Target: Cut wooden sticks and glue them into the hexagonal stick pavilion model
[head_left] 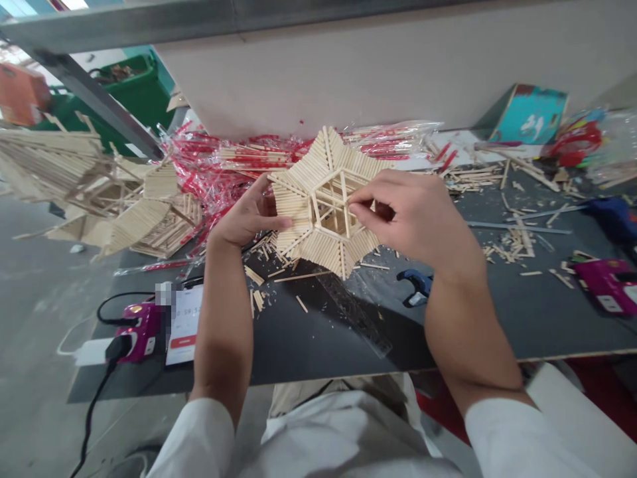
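Note:
A star-shaped roof model [294, 199] made of thin wooden sticks is held up above the dark table, tilted towards me. At its centre is an open hexagonal frame. My left hand [241, 216] grips the model's left edge, thumb on the front and fingers behind. On the other side, my right hand [415, 216] is closed in a pinch, thumb and forefinger meeting at an upright wooden stick [345, 192] on the right of the hexagon. The other fingers of that hand are curled. Whether the stick is glued to the frame, I cannot tell.
Plastic-wrapped stick bundles [239, 156] lie behind. More stick models [134, 212] stand left. Nearby are a ruler [358, 318], a blue clamp [415, 285], a phone [185, 325], a purple power strip [144, 328], scattered stick offcuts [512, 242] and a turquoise box [531, 114].

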`<state>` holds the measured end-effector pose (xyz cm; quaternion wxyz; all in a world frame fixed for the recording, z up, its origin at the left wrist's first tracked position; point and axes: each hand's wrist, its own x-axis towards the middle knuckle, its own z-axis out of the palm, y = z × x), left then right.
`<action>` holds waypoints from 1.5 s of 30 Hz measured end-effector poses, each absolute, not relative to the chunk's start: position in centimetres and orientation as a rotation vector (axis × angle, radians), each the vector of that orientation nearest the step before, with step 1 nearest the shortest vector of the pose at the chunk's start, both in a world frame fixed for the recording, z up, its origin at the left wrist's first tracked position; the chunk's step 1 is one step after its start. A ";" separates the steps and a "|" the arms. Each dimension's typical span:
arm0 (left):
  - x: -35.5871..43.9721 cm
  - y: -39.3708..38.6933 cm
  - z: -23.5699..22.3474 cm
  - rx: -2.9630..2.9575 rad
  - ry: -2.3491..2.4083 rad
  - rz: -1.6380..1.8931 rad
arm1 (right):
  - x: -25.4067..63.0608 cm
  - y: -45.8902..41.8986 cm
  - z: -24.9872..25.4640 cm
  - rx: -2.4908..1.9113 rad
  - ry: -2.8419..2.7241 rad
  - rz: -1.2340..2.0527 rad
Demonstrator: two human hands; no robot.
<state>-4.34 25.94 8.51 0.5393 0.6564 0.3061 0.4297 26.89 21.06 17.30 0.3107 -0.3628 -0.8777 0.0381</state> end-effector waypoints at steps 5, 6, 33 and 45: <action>-3.4 25.3 9.5 1.567 0.732 1.004 | 26.8 20.3 17.8 -1.096 -2.341 0.012; -3.2 25.2 9.7 1.568 0.741 1.002 | 26.8 20.2 17.9 -1.125 -2.339 -0.004; -2.7 25.1 10.2 1.551 0.799 0.987 | 27.1 20.7 17.2 -1.085 -2.300 -0.017; -2.9 25.2 10.0 1.540 0.808 1.004 | 27.3 21.1 17.4 -1.050 -2.297 0.003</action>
